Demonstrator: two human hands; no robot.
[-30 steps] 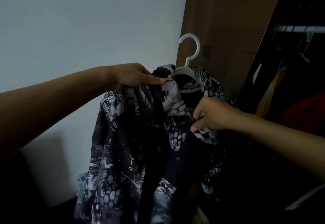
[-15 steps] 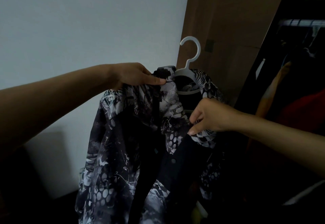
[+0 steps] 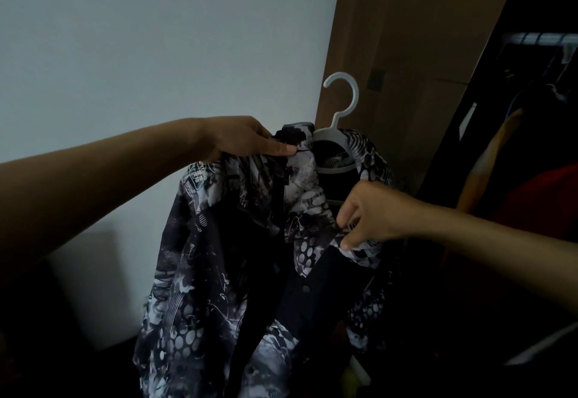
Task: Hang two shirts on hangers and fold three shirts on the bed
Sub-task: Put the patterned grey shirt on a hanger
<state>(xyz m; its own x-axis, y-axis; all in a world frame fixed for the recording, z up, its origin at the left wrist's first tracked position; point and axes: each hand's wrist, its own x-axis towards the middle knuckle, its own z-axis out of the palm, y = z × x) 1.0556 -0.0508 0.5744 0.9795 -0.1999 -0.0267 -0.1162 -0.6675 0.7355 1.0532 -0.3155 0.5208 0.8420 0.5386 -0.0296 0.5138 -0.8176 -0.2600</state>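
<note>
A black-and-white patterned shirt [image 3: 219, 257] hangs in front of a pale wall [image 3: 140, 53], draped over a white hanger [image 3: 341, 109] whose hook stands free beside a brown wardrobe panel [image 3: 406, 53]. The left hand [image 3: 247, 141] grips the collar edge; the right hand [image 3: 369, 216] pinches the front placket.

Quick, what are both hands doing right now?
Left hand: grips the patterned shirt at its collar.
Right hand: pinches the shirt's front edge, below the white hanger.
</note>
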